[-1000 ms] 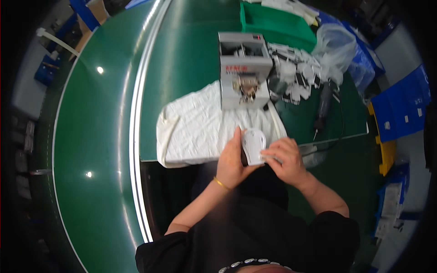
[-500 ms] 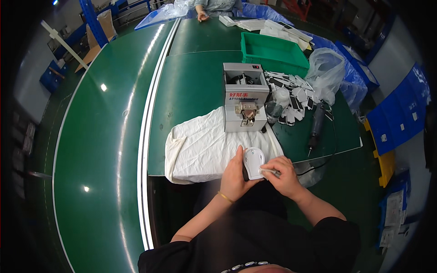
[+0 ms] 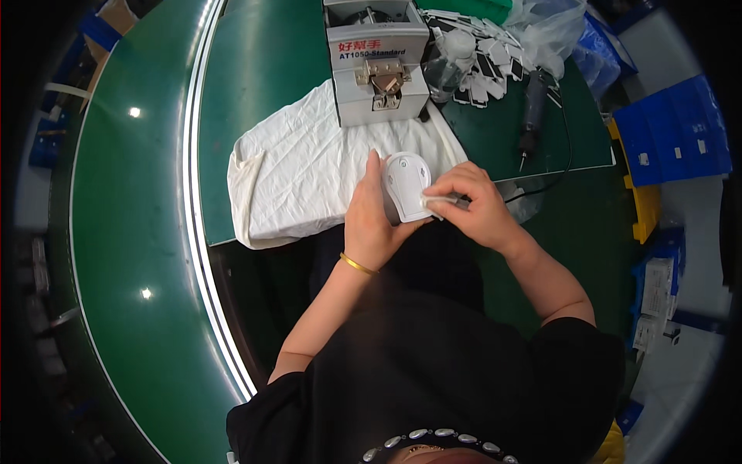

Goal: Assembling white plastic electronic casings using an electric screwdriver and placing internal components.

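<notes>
My left hand is closed around a white plastic shell. The shell is shallow and rounded at its far end, with its hollow face turned up and small holes or bosses near the rounded part. My thumb and fingers grip it along its sides. My right hand pinches a thin pale strip or stick, its near end touching the lower right rim of the shell. Exactly what the strip is, I cannot make out. Both hands are over the table's front edge, just right of a white cloth.
Behind the cloth stands a grey bench-top machine. To its right are a clear bottle, a pile of white and black flat pieces, and an electric screwdriver with its cable. A green bin and a plastic bag lie farther back.
The view has tipped downward, so table and hands appear higher in the picture. Both hands keep their grip, and the pale strip stays at the shell's lower right rim.
</notes>
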Motion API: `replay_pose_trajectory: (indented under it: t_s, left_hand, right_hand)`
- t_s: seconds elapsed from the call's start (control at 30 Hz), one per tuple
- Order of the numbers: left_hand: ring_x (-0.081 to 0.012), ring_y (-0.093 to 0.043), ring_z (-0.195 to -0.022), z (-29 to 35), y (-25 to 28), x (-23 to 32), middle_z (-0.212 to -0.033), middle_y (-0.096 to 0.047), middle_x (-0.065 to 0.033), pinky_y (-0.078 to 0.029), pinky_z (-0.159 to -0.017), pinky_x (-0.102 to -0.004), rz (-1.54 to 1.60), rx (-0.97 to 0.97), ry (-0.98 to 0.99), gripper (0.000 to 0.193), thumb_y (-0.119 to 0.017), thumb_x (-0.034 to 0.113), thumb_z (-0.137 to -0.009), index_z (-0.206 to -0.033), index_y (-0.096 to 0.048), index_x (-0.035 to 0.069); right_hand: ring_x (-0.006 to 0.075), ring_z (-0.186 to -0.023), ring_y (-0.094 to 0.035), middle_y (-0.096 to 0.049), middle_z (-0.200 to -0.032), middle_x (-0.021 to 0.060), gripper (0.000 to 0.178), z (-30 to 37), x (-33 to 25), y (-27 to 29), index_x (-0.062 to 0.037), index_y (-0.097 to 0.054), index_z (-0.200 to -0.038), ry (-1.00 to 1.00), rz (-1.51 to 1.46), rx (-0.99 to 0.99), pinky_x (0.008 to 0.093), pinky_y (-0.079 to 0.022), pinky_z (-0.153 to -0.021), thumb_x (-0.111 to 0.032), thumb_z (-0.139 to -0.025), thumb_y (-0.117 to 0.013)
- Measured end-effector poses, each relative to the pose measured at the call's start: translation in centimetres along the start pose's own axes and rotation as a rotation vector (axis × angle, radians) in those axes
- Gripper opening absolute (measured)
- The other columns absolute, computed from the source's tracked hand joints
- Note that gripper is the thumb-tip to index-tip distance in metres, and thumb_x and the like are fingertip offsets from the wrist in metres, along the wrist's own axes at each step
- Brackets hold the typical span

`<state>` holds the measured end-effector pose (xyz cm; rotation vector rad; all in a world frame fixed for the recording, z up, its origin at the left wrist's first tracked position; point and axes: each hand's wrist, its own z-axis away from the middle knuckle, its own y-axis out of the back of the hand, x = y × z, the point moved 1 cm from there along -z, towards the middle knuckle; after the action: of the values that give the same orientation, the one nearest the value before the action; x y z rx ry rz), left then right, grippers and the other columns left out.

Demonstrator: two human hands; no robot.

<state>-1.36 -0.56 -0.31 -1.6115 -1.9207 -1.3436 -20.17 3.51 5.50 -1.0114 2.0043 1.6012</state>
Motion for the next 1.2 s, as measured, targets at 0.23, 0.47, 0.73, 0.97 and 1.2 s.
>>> replay_pose_trajectory:
  t_s: [0.23, 0.47, 0.73, 0.97, 1.2]
  left_hand:
    - [-0.0400, -0.059, -0.113, 0.6, 0.4, 0.2, -0.130, -0.057, -0.0240, -0.050, -0.094, -0.0425, 0.004, -0.015, 0.027, 0.121, -0.093, 0.023, -0.058, -0.149, -0.020, -0.009]
    - [-0.0385, -0.056, -0.123, 0.9, 0.0, 0.0, -0.133, -0.053, -0.0284, -0.046, -0.103, -0.0405, 0.065, -0.045, 0.086, 0.124, -0.095, 0.024, -0.058, -0.150, -0.018, -0.008]
    - [-0.0386, -0.055, -0.124, 0.5, 0.3, 0.0, -0.136, -0.051, -0.0289, -0.046, -0.104, -0.0403, 0.044, -0.037, 0.085, 0.124, -0.095, 0.024, -0.057, -0.150, -0.019, -0.007]
    - [-0.0250, -0.056, -0.119, 0.4, 1.3, 0.2, -0.131, -0.055, -0.0166, -0.045, -0.101, -0.0365, 0.478, 0.117, 0.299, 0.096, -0.085, 0.011, -0.071, -0.149, -0.029, 0.001]
    - [-0.0198, -0.058, -0.111, 0.5, 3.3, 0.3, -0.127, -0.056, -0.0129, -0.048, -0.094, -0.0318, 0.659, 0.187, 0.538, 0.075, -0.065, 0.004, -0.086, -0.151, -0.028, 0.008]
  right_hand:
    - [0.0230, -0.084, -0.061, -0.069, -0.087, 0.0067, 0.013, -1.0, 3.2, -0.2, -0.0046, -0.073, -0.092, -0.020, 0.115, 0.188, 0.0346, -0.046, -0.078, -0.008, -0.080, -0.074]
    - [0.0232, -0.090, -0.062, -0.070, -0.092, 0.0063, 0.023, -4.5, 8.2, 2.6, -0.0069, -0.073, -0.102, 0.023, 0.389, 0.611, 0.0341, -0.047, -0.082, -0.009, -0.079, -0.077]
    - [0.0242, -0.097, -0.061, -0.068, -0.099, 0.0073, 0.040, -4.4, 7.5, 1.3, -0.0062, -0.067, -0.115, 0.034, 0.359, 0.666, 0.0355, -0.047, -0.089, -0.009, -0.077, -0.079]
    - [0.0249, -0.093, -0.064, -0.067, -0.101, 0.0110, 0.028, 0.1, 3.1, -3.0, -0.0013, -0.065, -0.102, 0.041, -0.145, 0.317, 0.0344, -0.050, -0.084, -0.012, -0.080, -0.079]
    - [0.0246, -0.097, -0.067, -0.067, -0.107, 0.0142, 0.059, 0.6, -0.6, -5.5, -0.0046, -0.052, -0.128, -0.006, -0.401, 0.090, 0.0328, -0.053, -0.083, -0.026, -0.081, -0.081]
